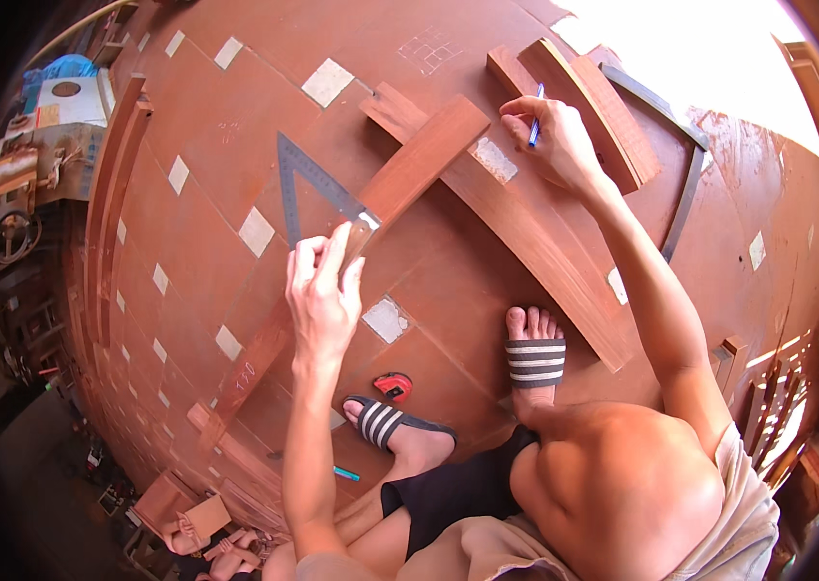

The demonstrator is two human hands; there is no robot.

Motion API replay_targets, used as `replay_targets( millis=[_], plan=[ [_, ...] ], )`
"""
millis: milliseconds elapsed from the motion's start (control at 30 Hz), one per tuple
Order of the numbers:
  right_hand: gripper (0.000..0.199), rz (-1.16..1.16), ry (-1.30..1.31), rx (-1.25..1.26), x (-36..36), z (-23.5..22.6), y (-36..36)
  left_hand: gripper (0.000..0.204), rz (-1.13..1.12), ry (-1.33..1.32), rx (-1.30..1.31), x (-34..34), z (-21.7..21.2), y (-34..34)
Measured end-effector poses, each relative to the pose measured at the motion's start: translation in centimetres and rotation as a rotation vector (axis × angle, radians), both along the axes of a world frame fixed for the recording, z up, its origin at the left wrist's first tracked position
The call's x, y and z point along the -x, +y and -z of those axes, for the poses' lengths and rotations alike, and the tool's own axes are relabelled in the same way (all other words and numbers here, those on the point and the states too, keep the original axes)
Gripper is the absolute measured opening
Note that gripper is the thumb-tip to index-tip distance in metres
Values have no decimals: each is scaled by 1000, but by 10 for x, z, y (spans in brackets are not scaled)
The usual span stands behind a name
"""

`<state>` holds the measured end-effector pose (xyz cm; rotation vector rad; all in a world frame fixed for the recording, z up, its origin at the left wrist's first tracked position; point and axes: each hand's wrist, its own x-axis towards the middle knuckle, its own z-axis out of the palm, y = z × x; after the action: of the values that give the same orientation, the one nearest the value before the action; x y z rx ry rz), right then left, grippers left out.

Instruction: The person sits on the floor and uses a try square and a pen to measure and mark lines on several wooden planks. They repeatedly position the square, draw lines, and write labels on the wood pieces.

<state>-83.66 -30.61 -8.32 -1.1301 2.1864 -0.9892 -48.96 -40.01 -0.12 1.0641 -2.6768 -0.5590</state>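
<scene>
My left hand (pixel 320 295) is closed on a grey triangular set square (pixel 318 184), with its fingers at the wooden-looking handle end. That end rests by the near end of a reddish wooden beam (pixel 426 160). The beam lies across a longer wooden plank (pixel 535 247). My right hand (pixel 560 140) pinches a blue pen (pixel 536 116), held upright beside a stack of thick curved wooden pieces (pixel 589 107). Its fingertips are apart from the beam.
A red tape measure (pixel 393 386) and a teal pen (pixel 346 473) lie near my sandaled feet. A dark metal framing square (pixel 685 194) is on the right. Long boards (pixel 109 223) lie at the left, by a machine with a handwheel (pixel 15 237). Tiled floor (pixel 468 310) carries white squares.
</scene>
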Motion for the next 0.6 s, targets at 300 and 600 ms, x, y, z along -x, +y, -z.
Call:
replay_targets(
  millis=[300, 600],
  plan=[
    [26, 105, -28, -4, 6, -26, 31, 54, 92, 127, 23, 88, 60, 16],
    [28, 157, -69, -26, 18, -25, 39, 56, 78, 81, 113, 118, 69, 11]
  ],
)
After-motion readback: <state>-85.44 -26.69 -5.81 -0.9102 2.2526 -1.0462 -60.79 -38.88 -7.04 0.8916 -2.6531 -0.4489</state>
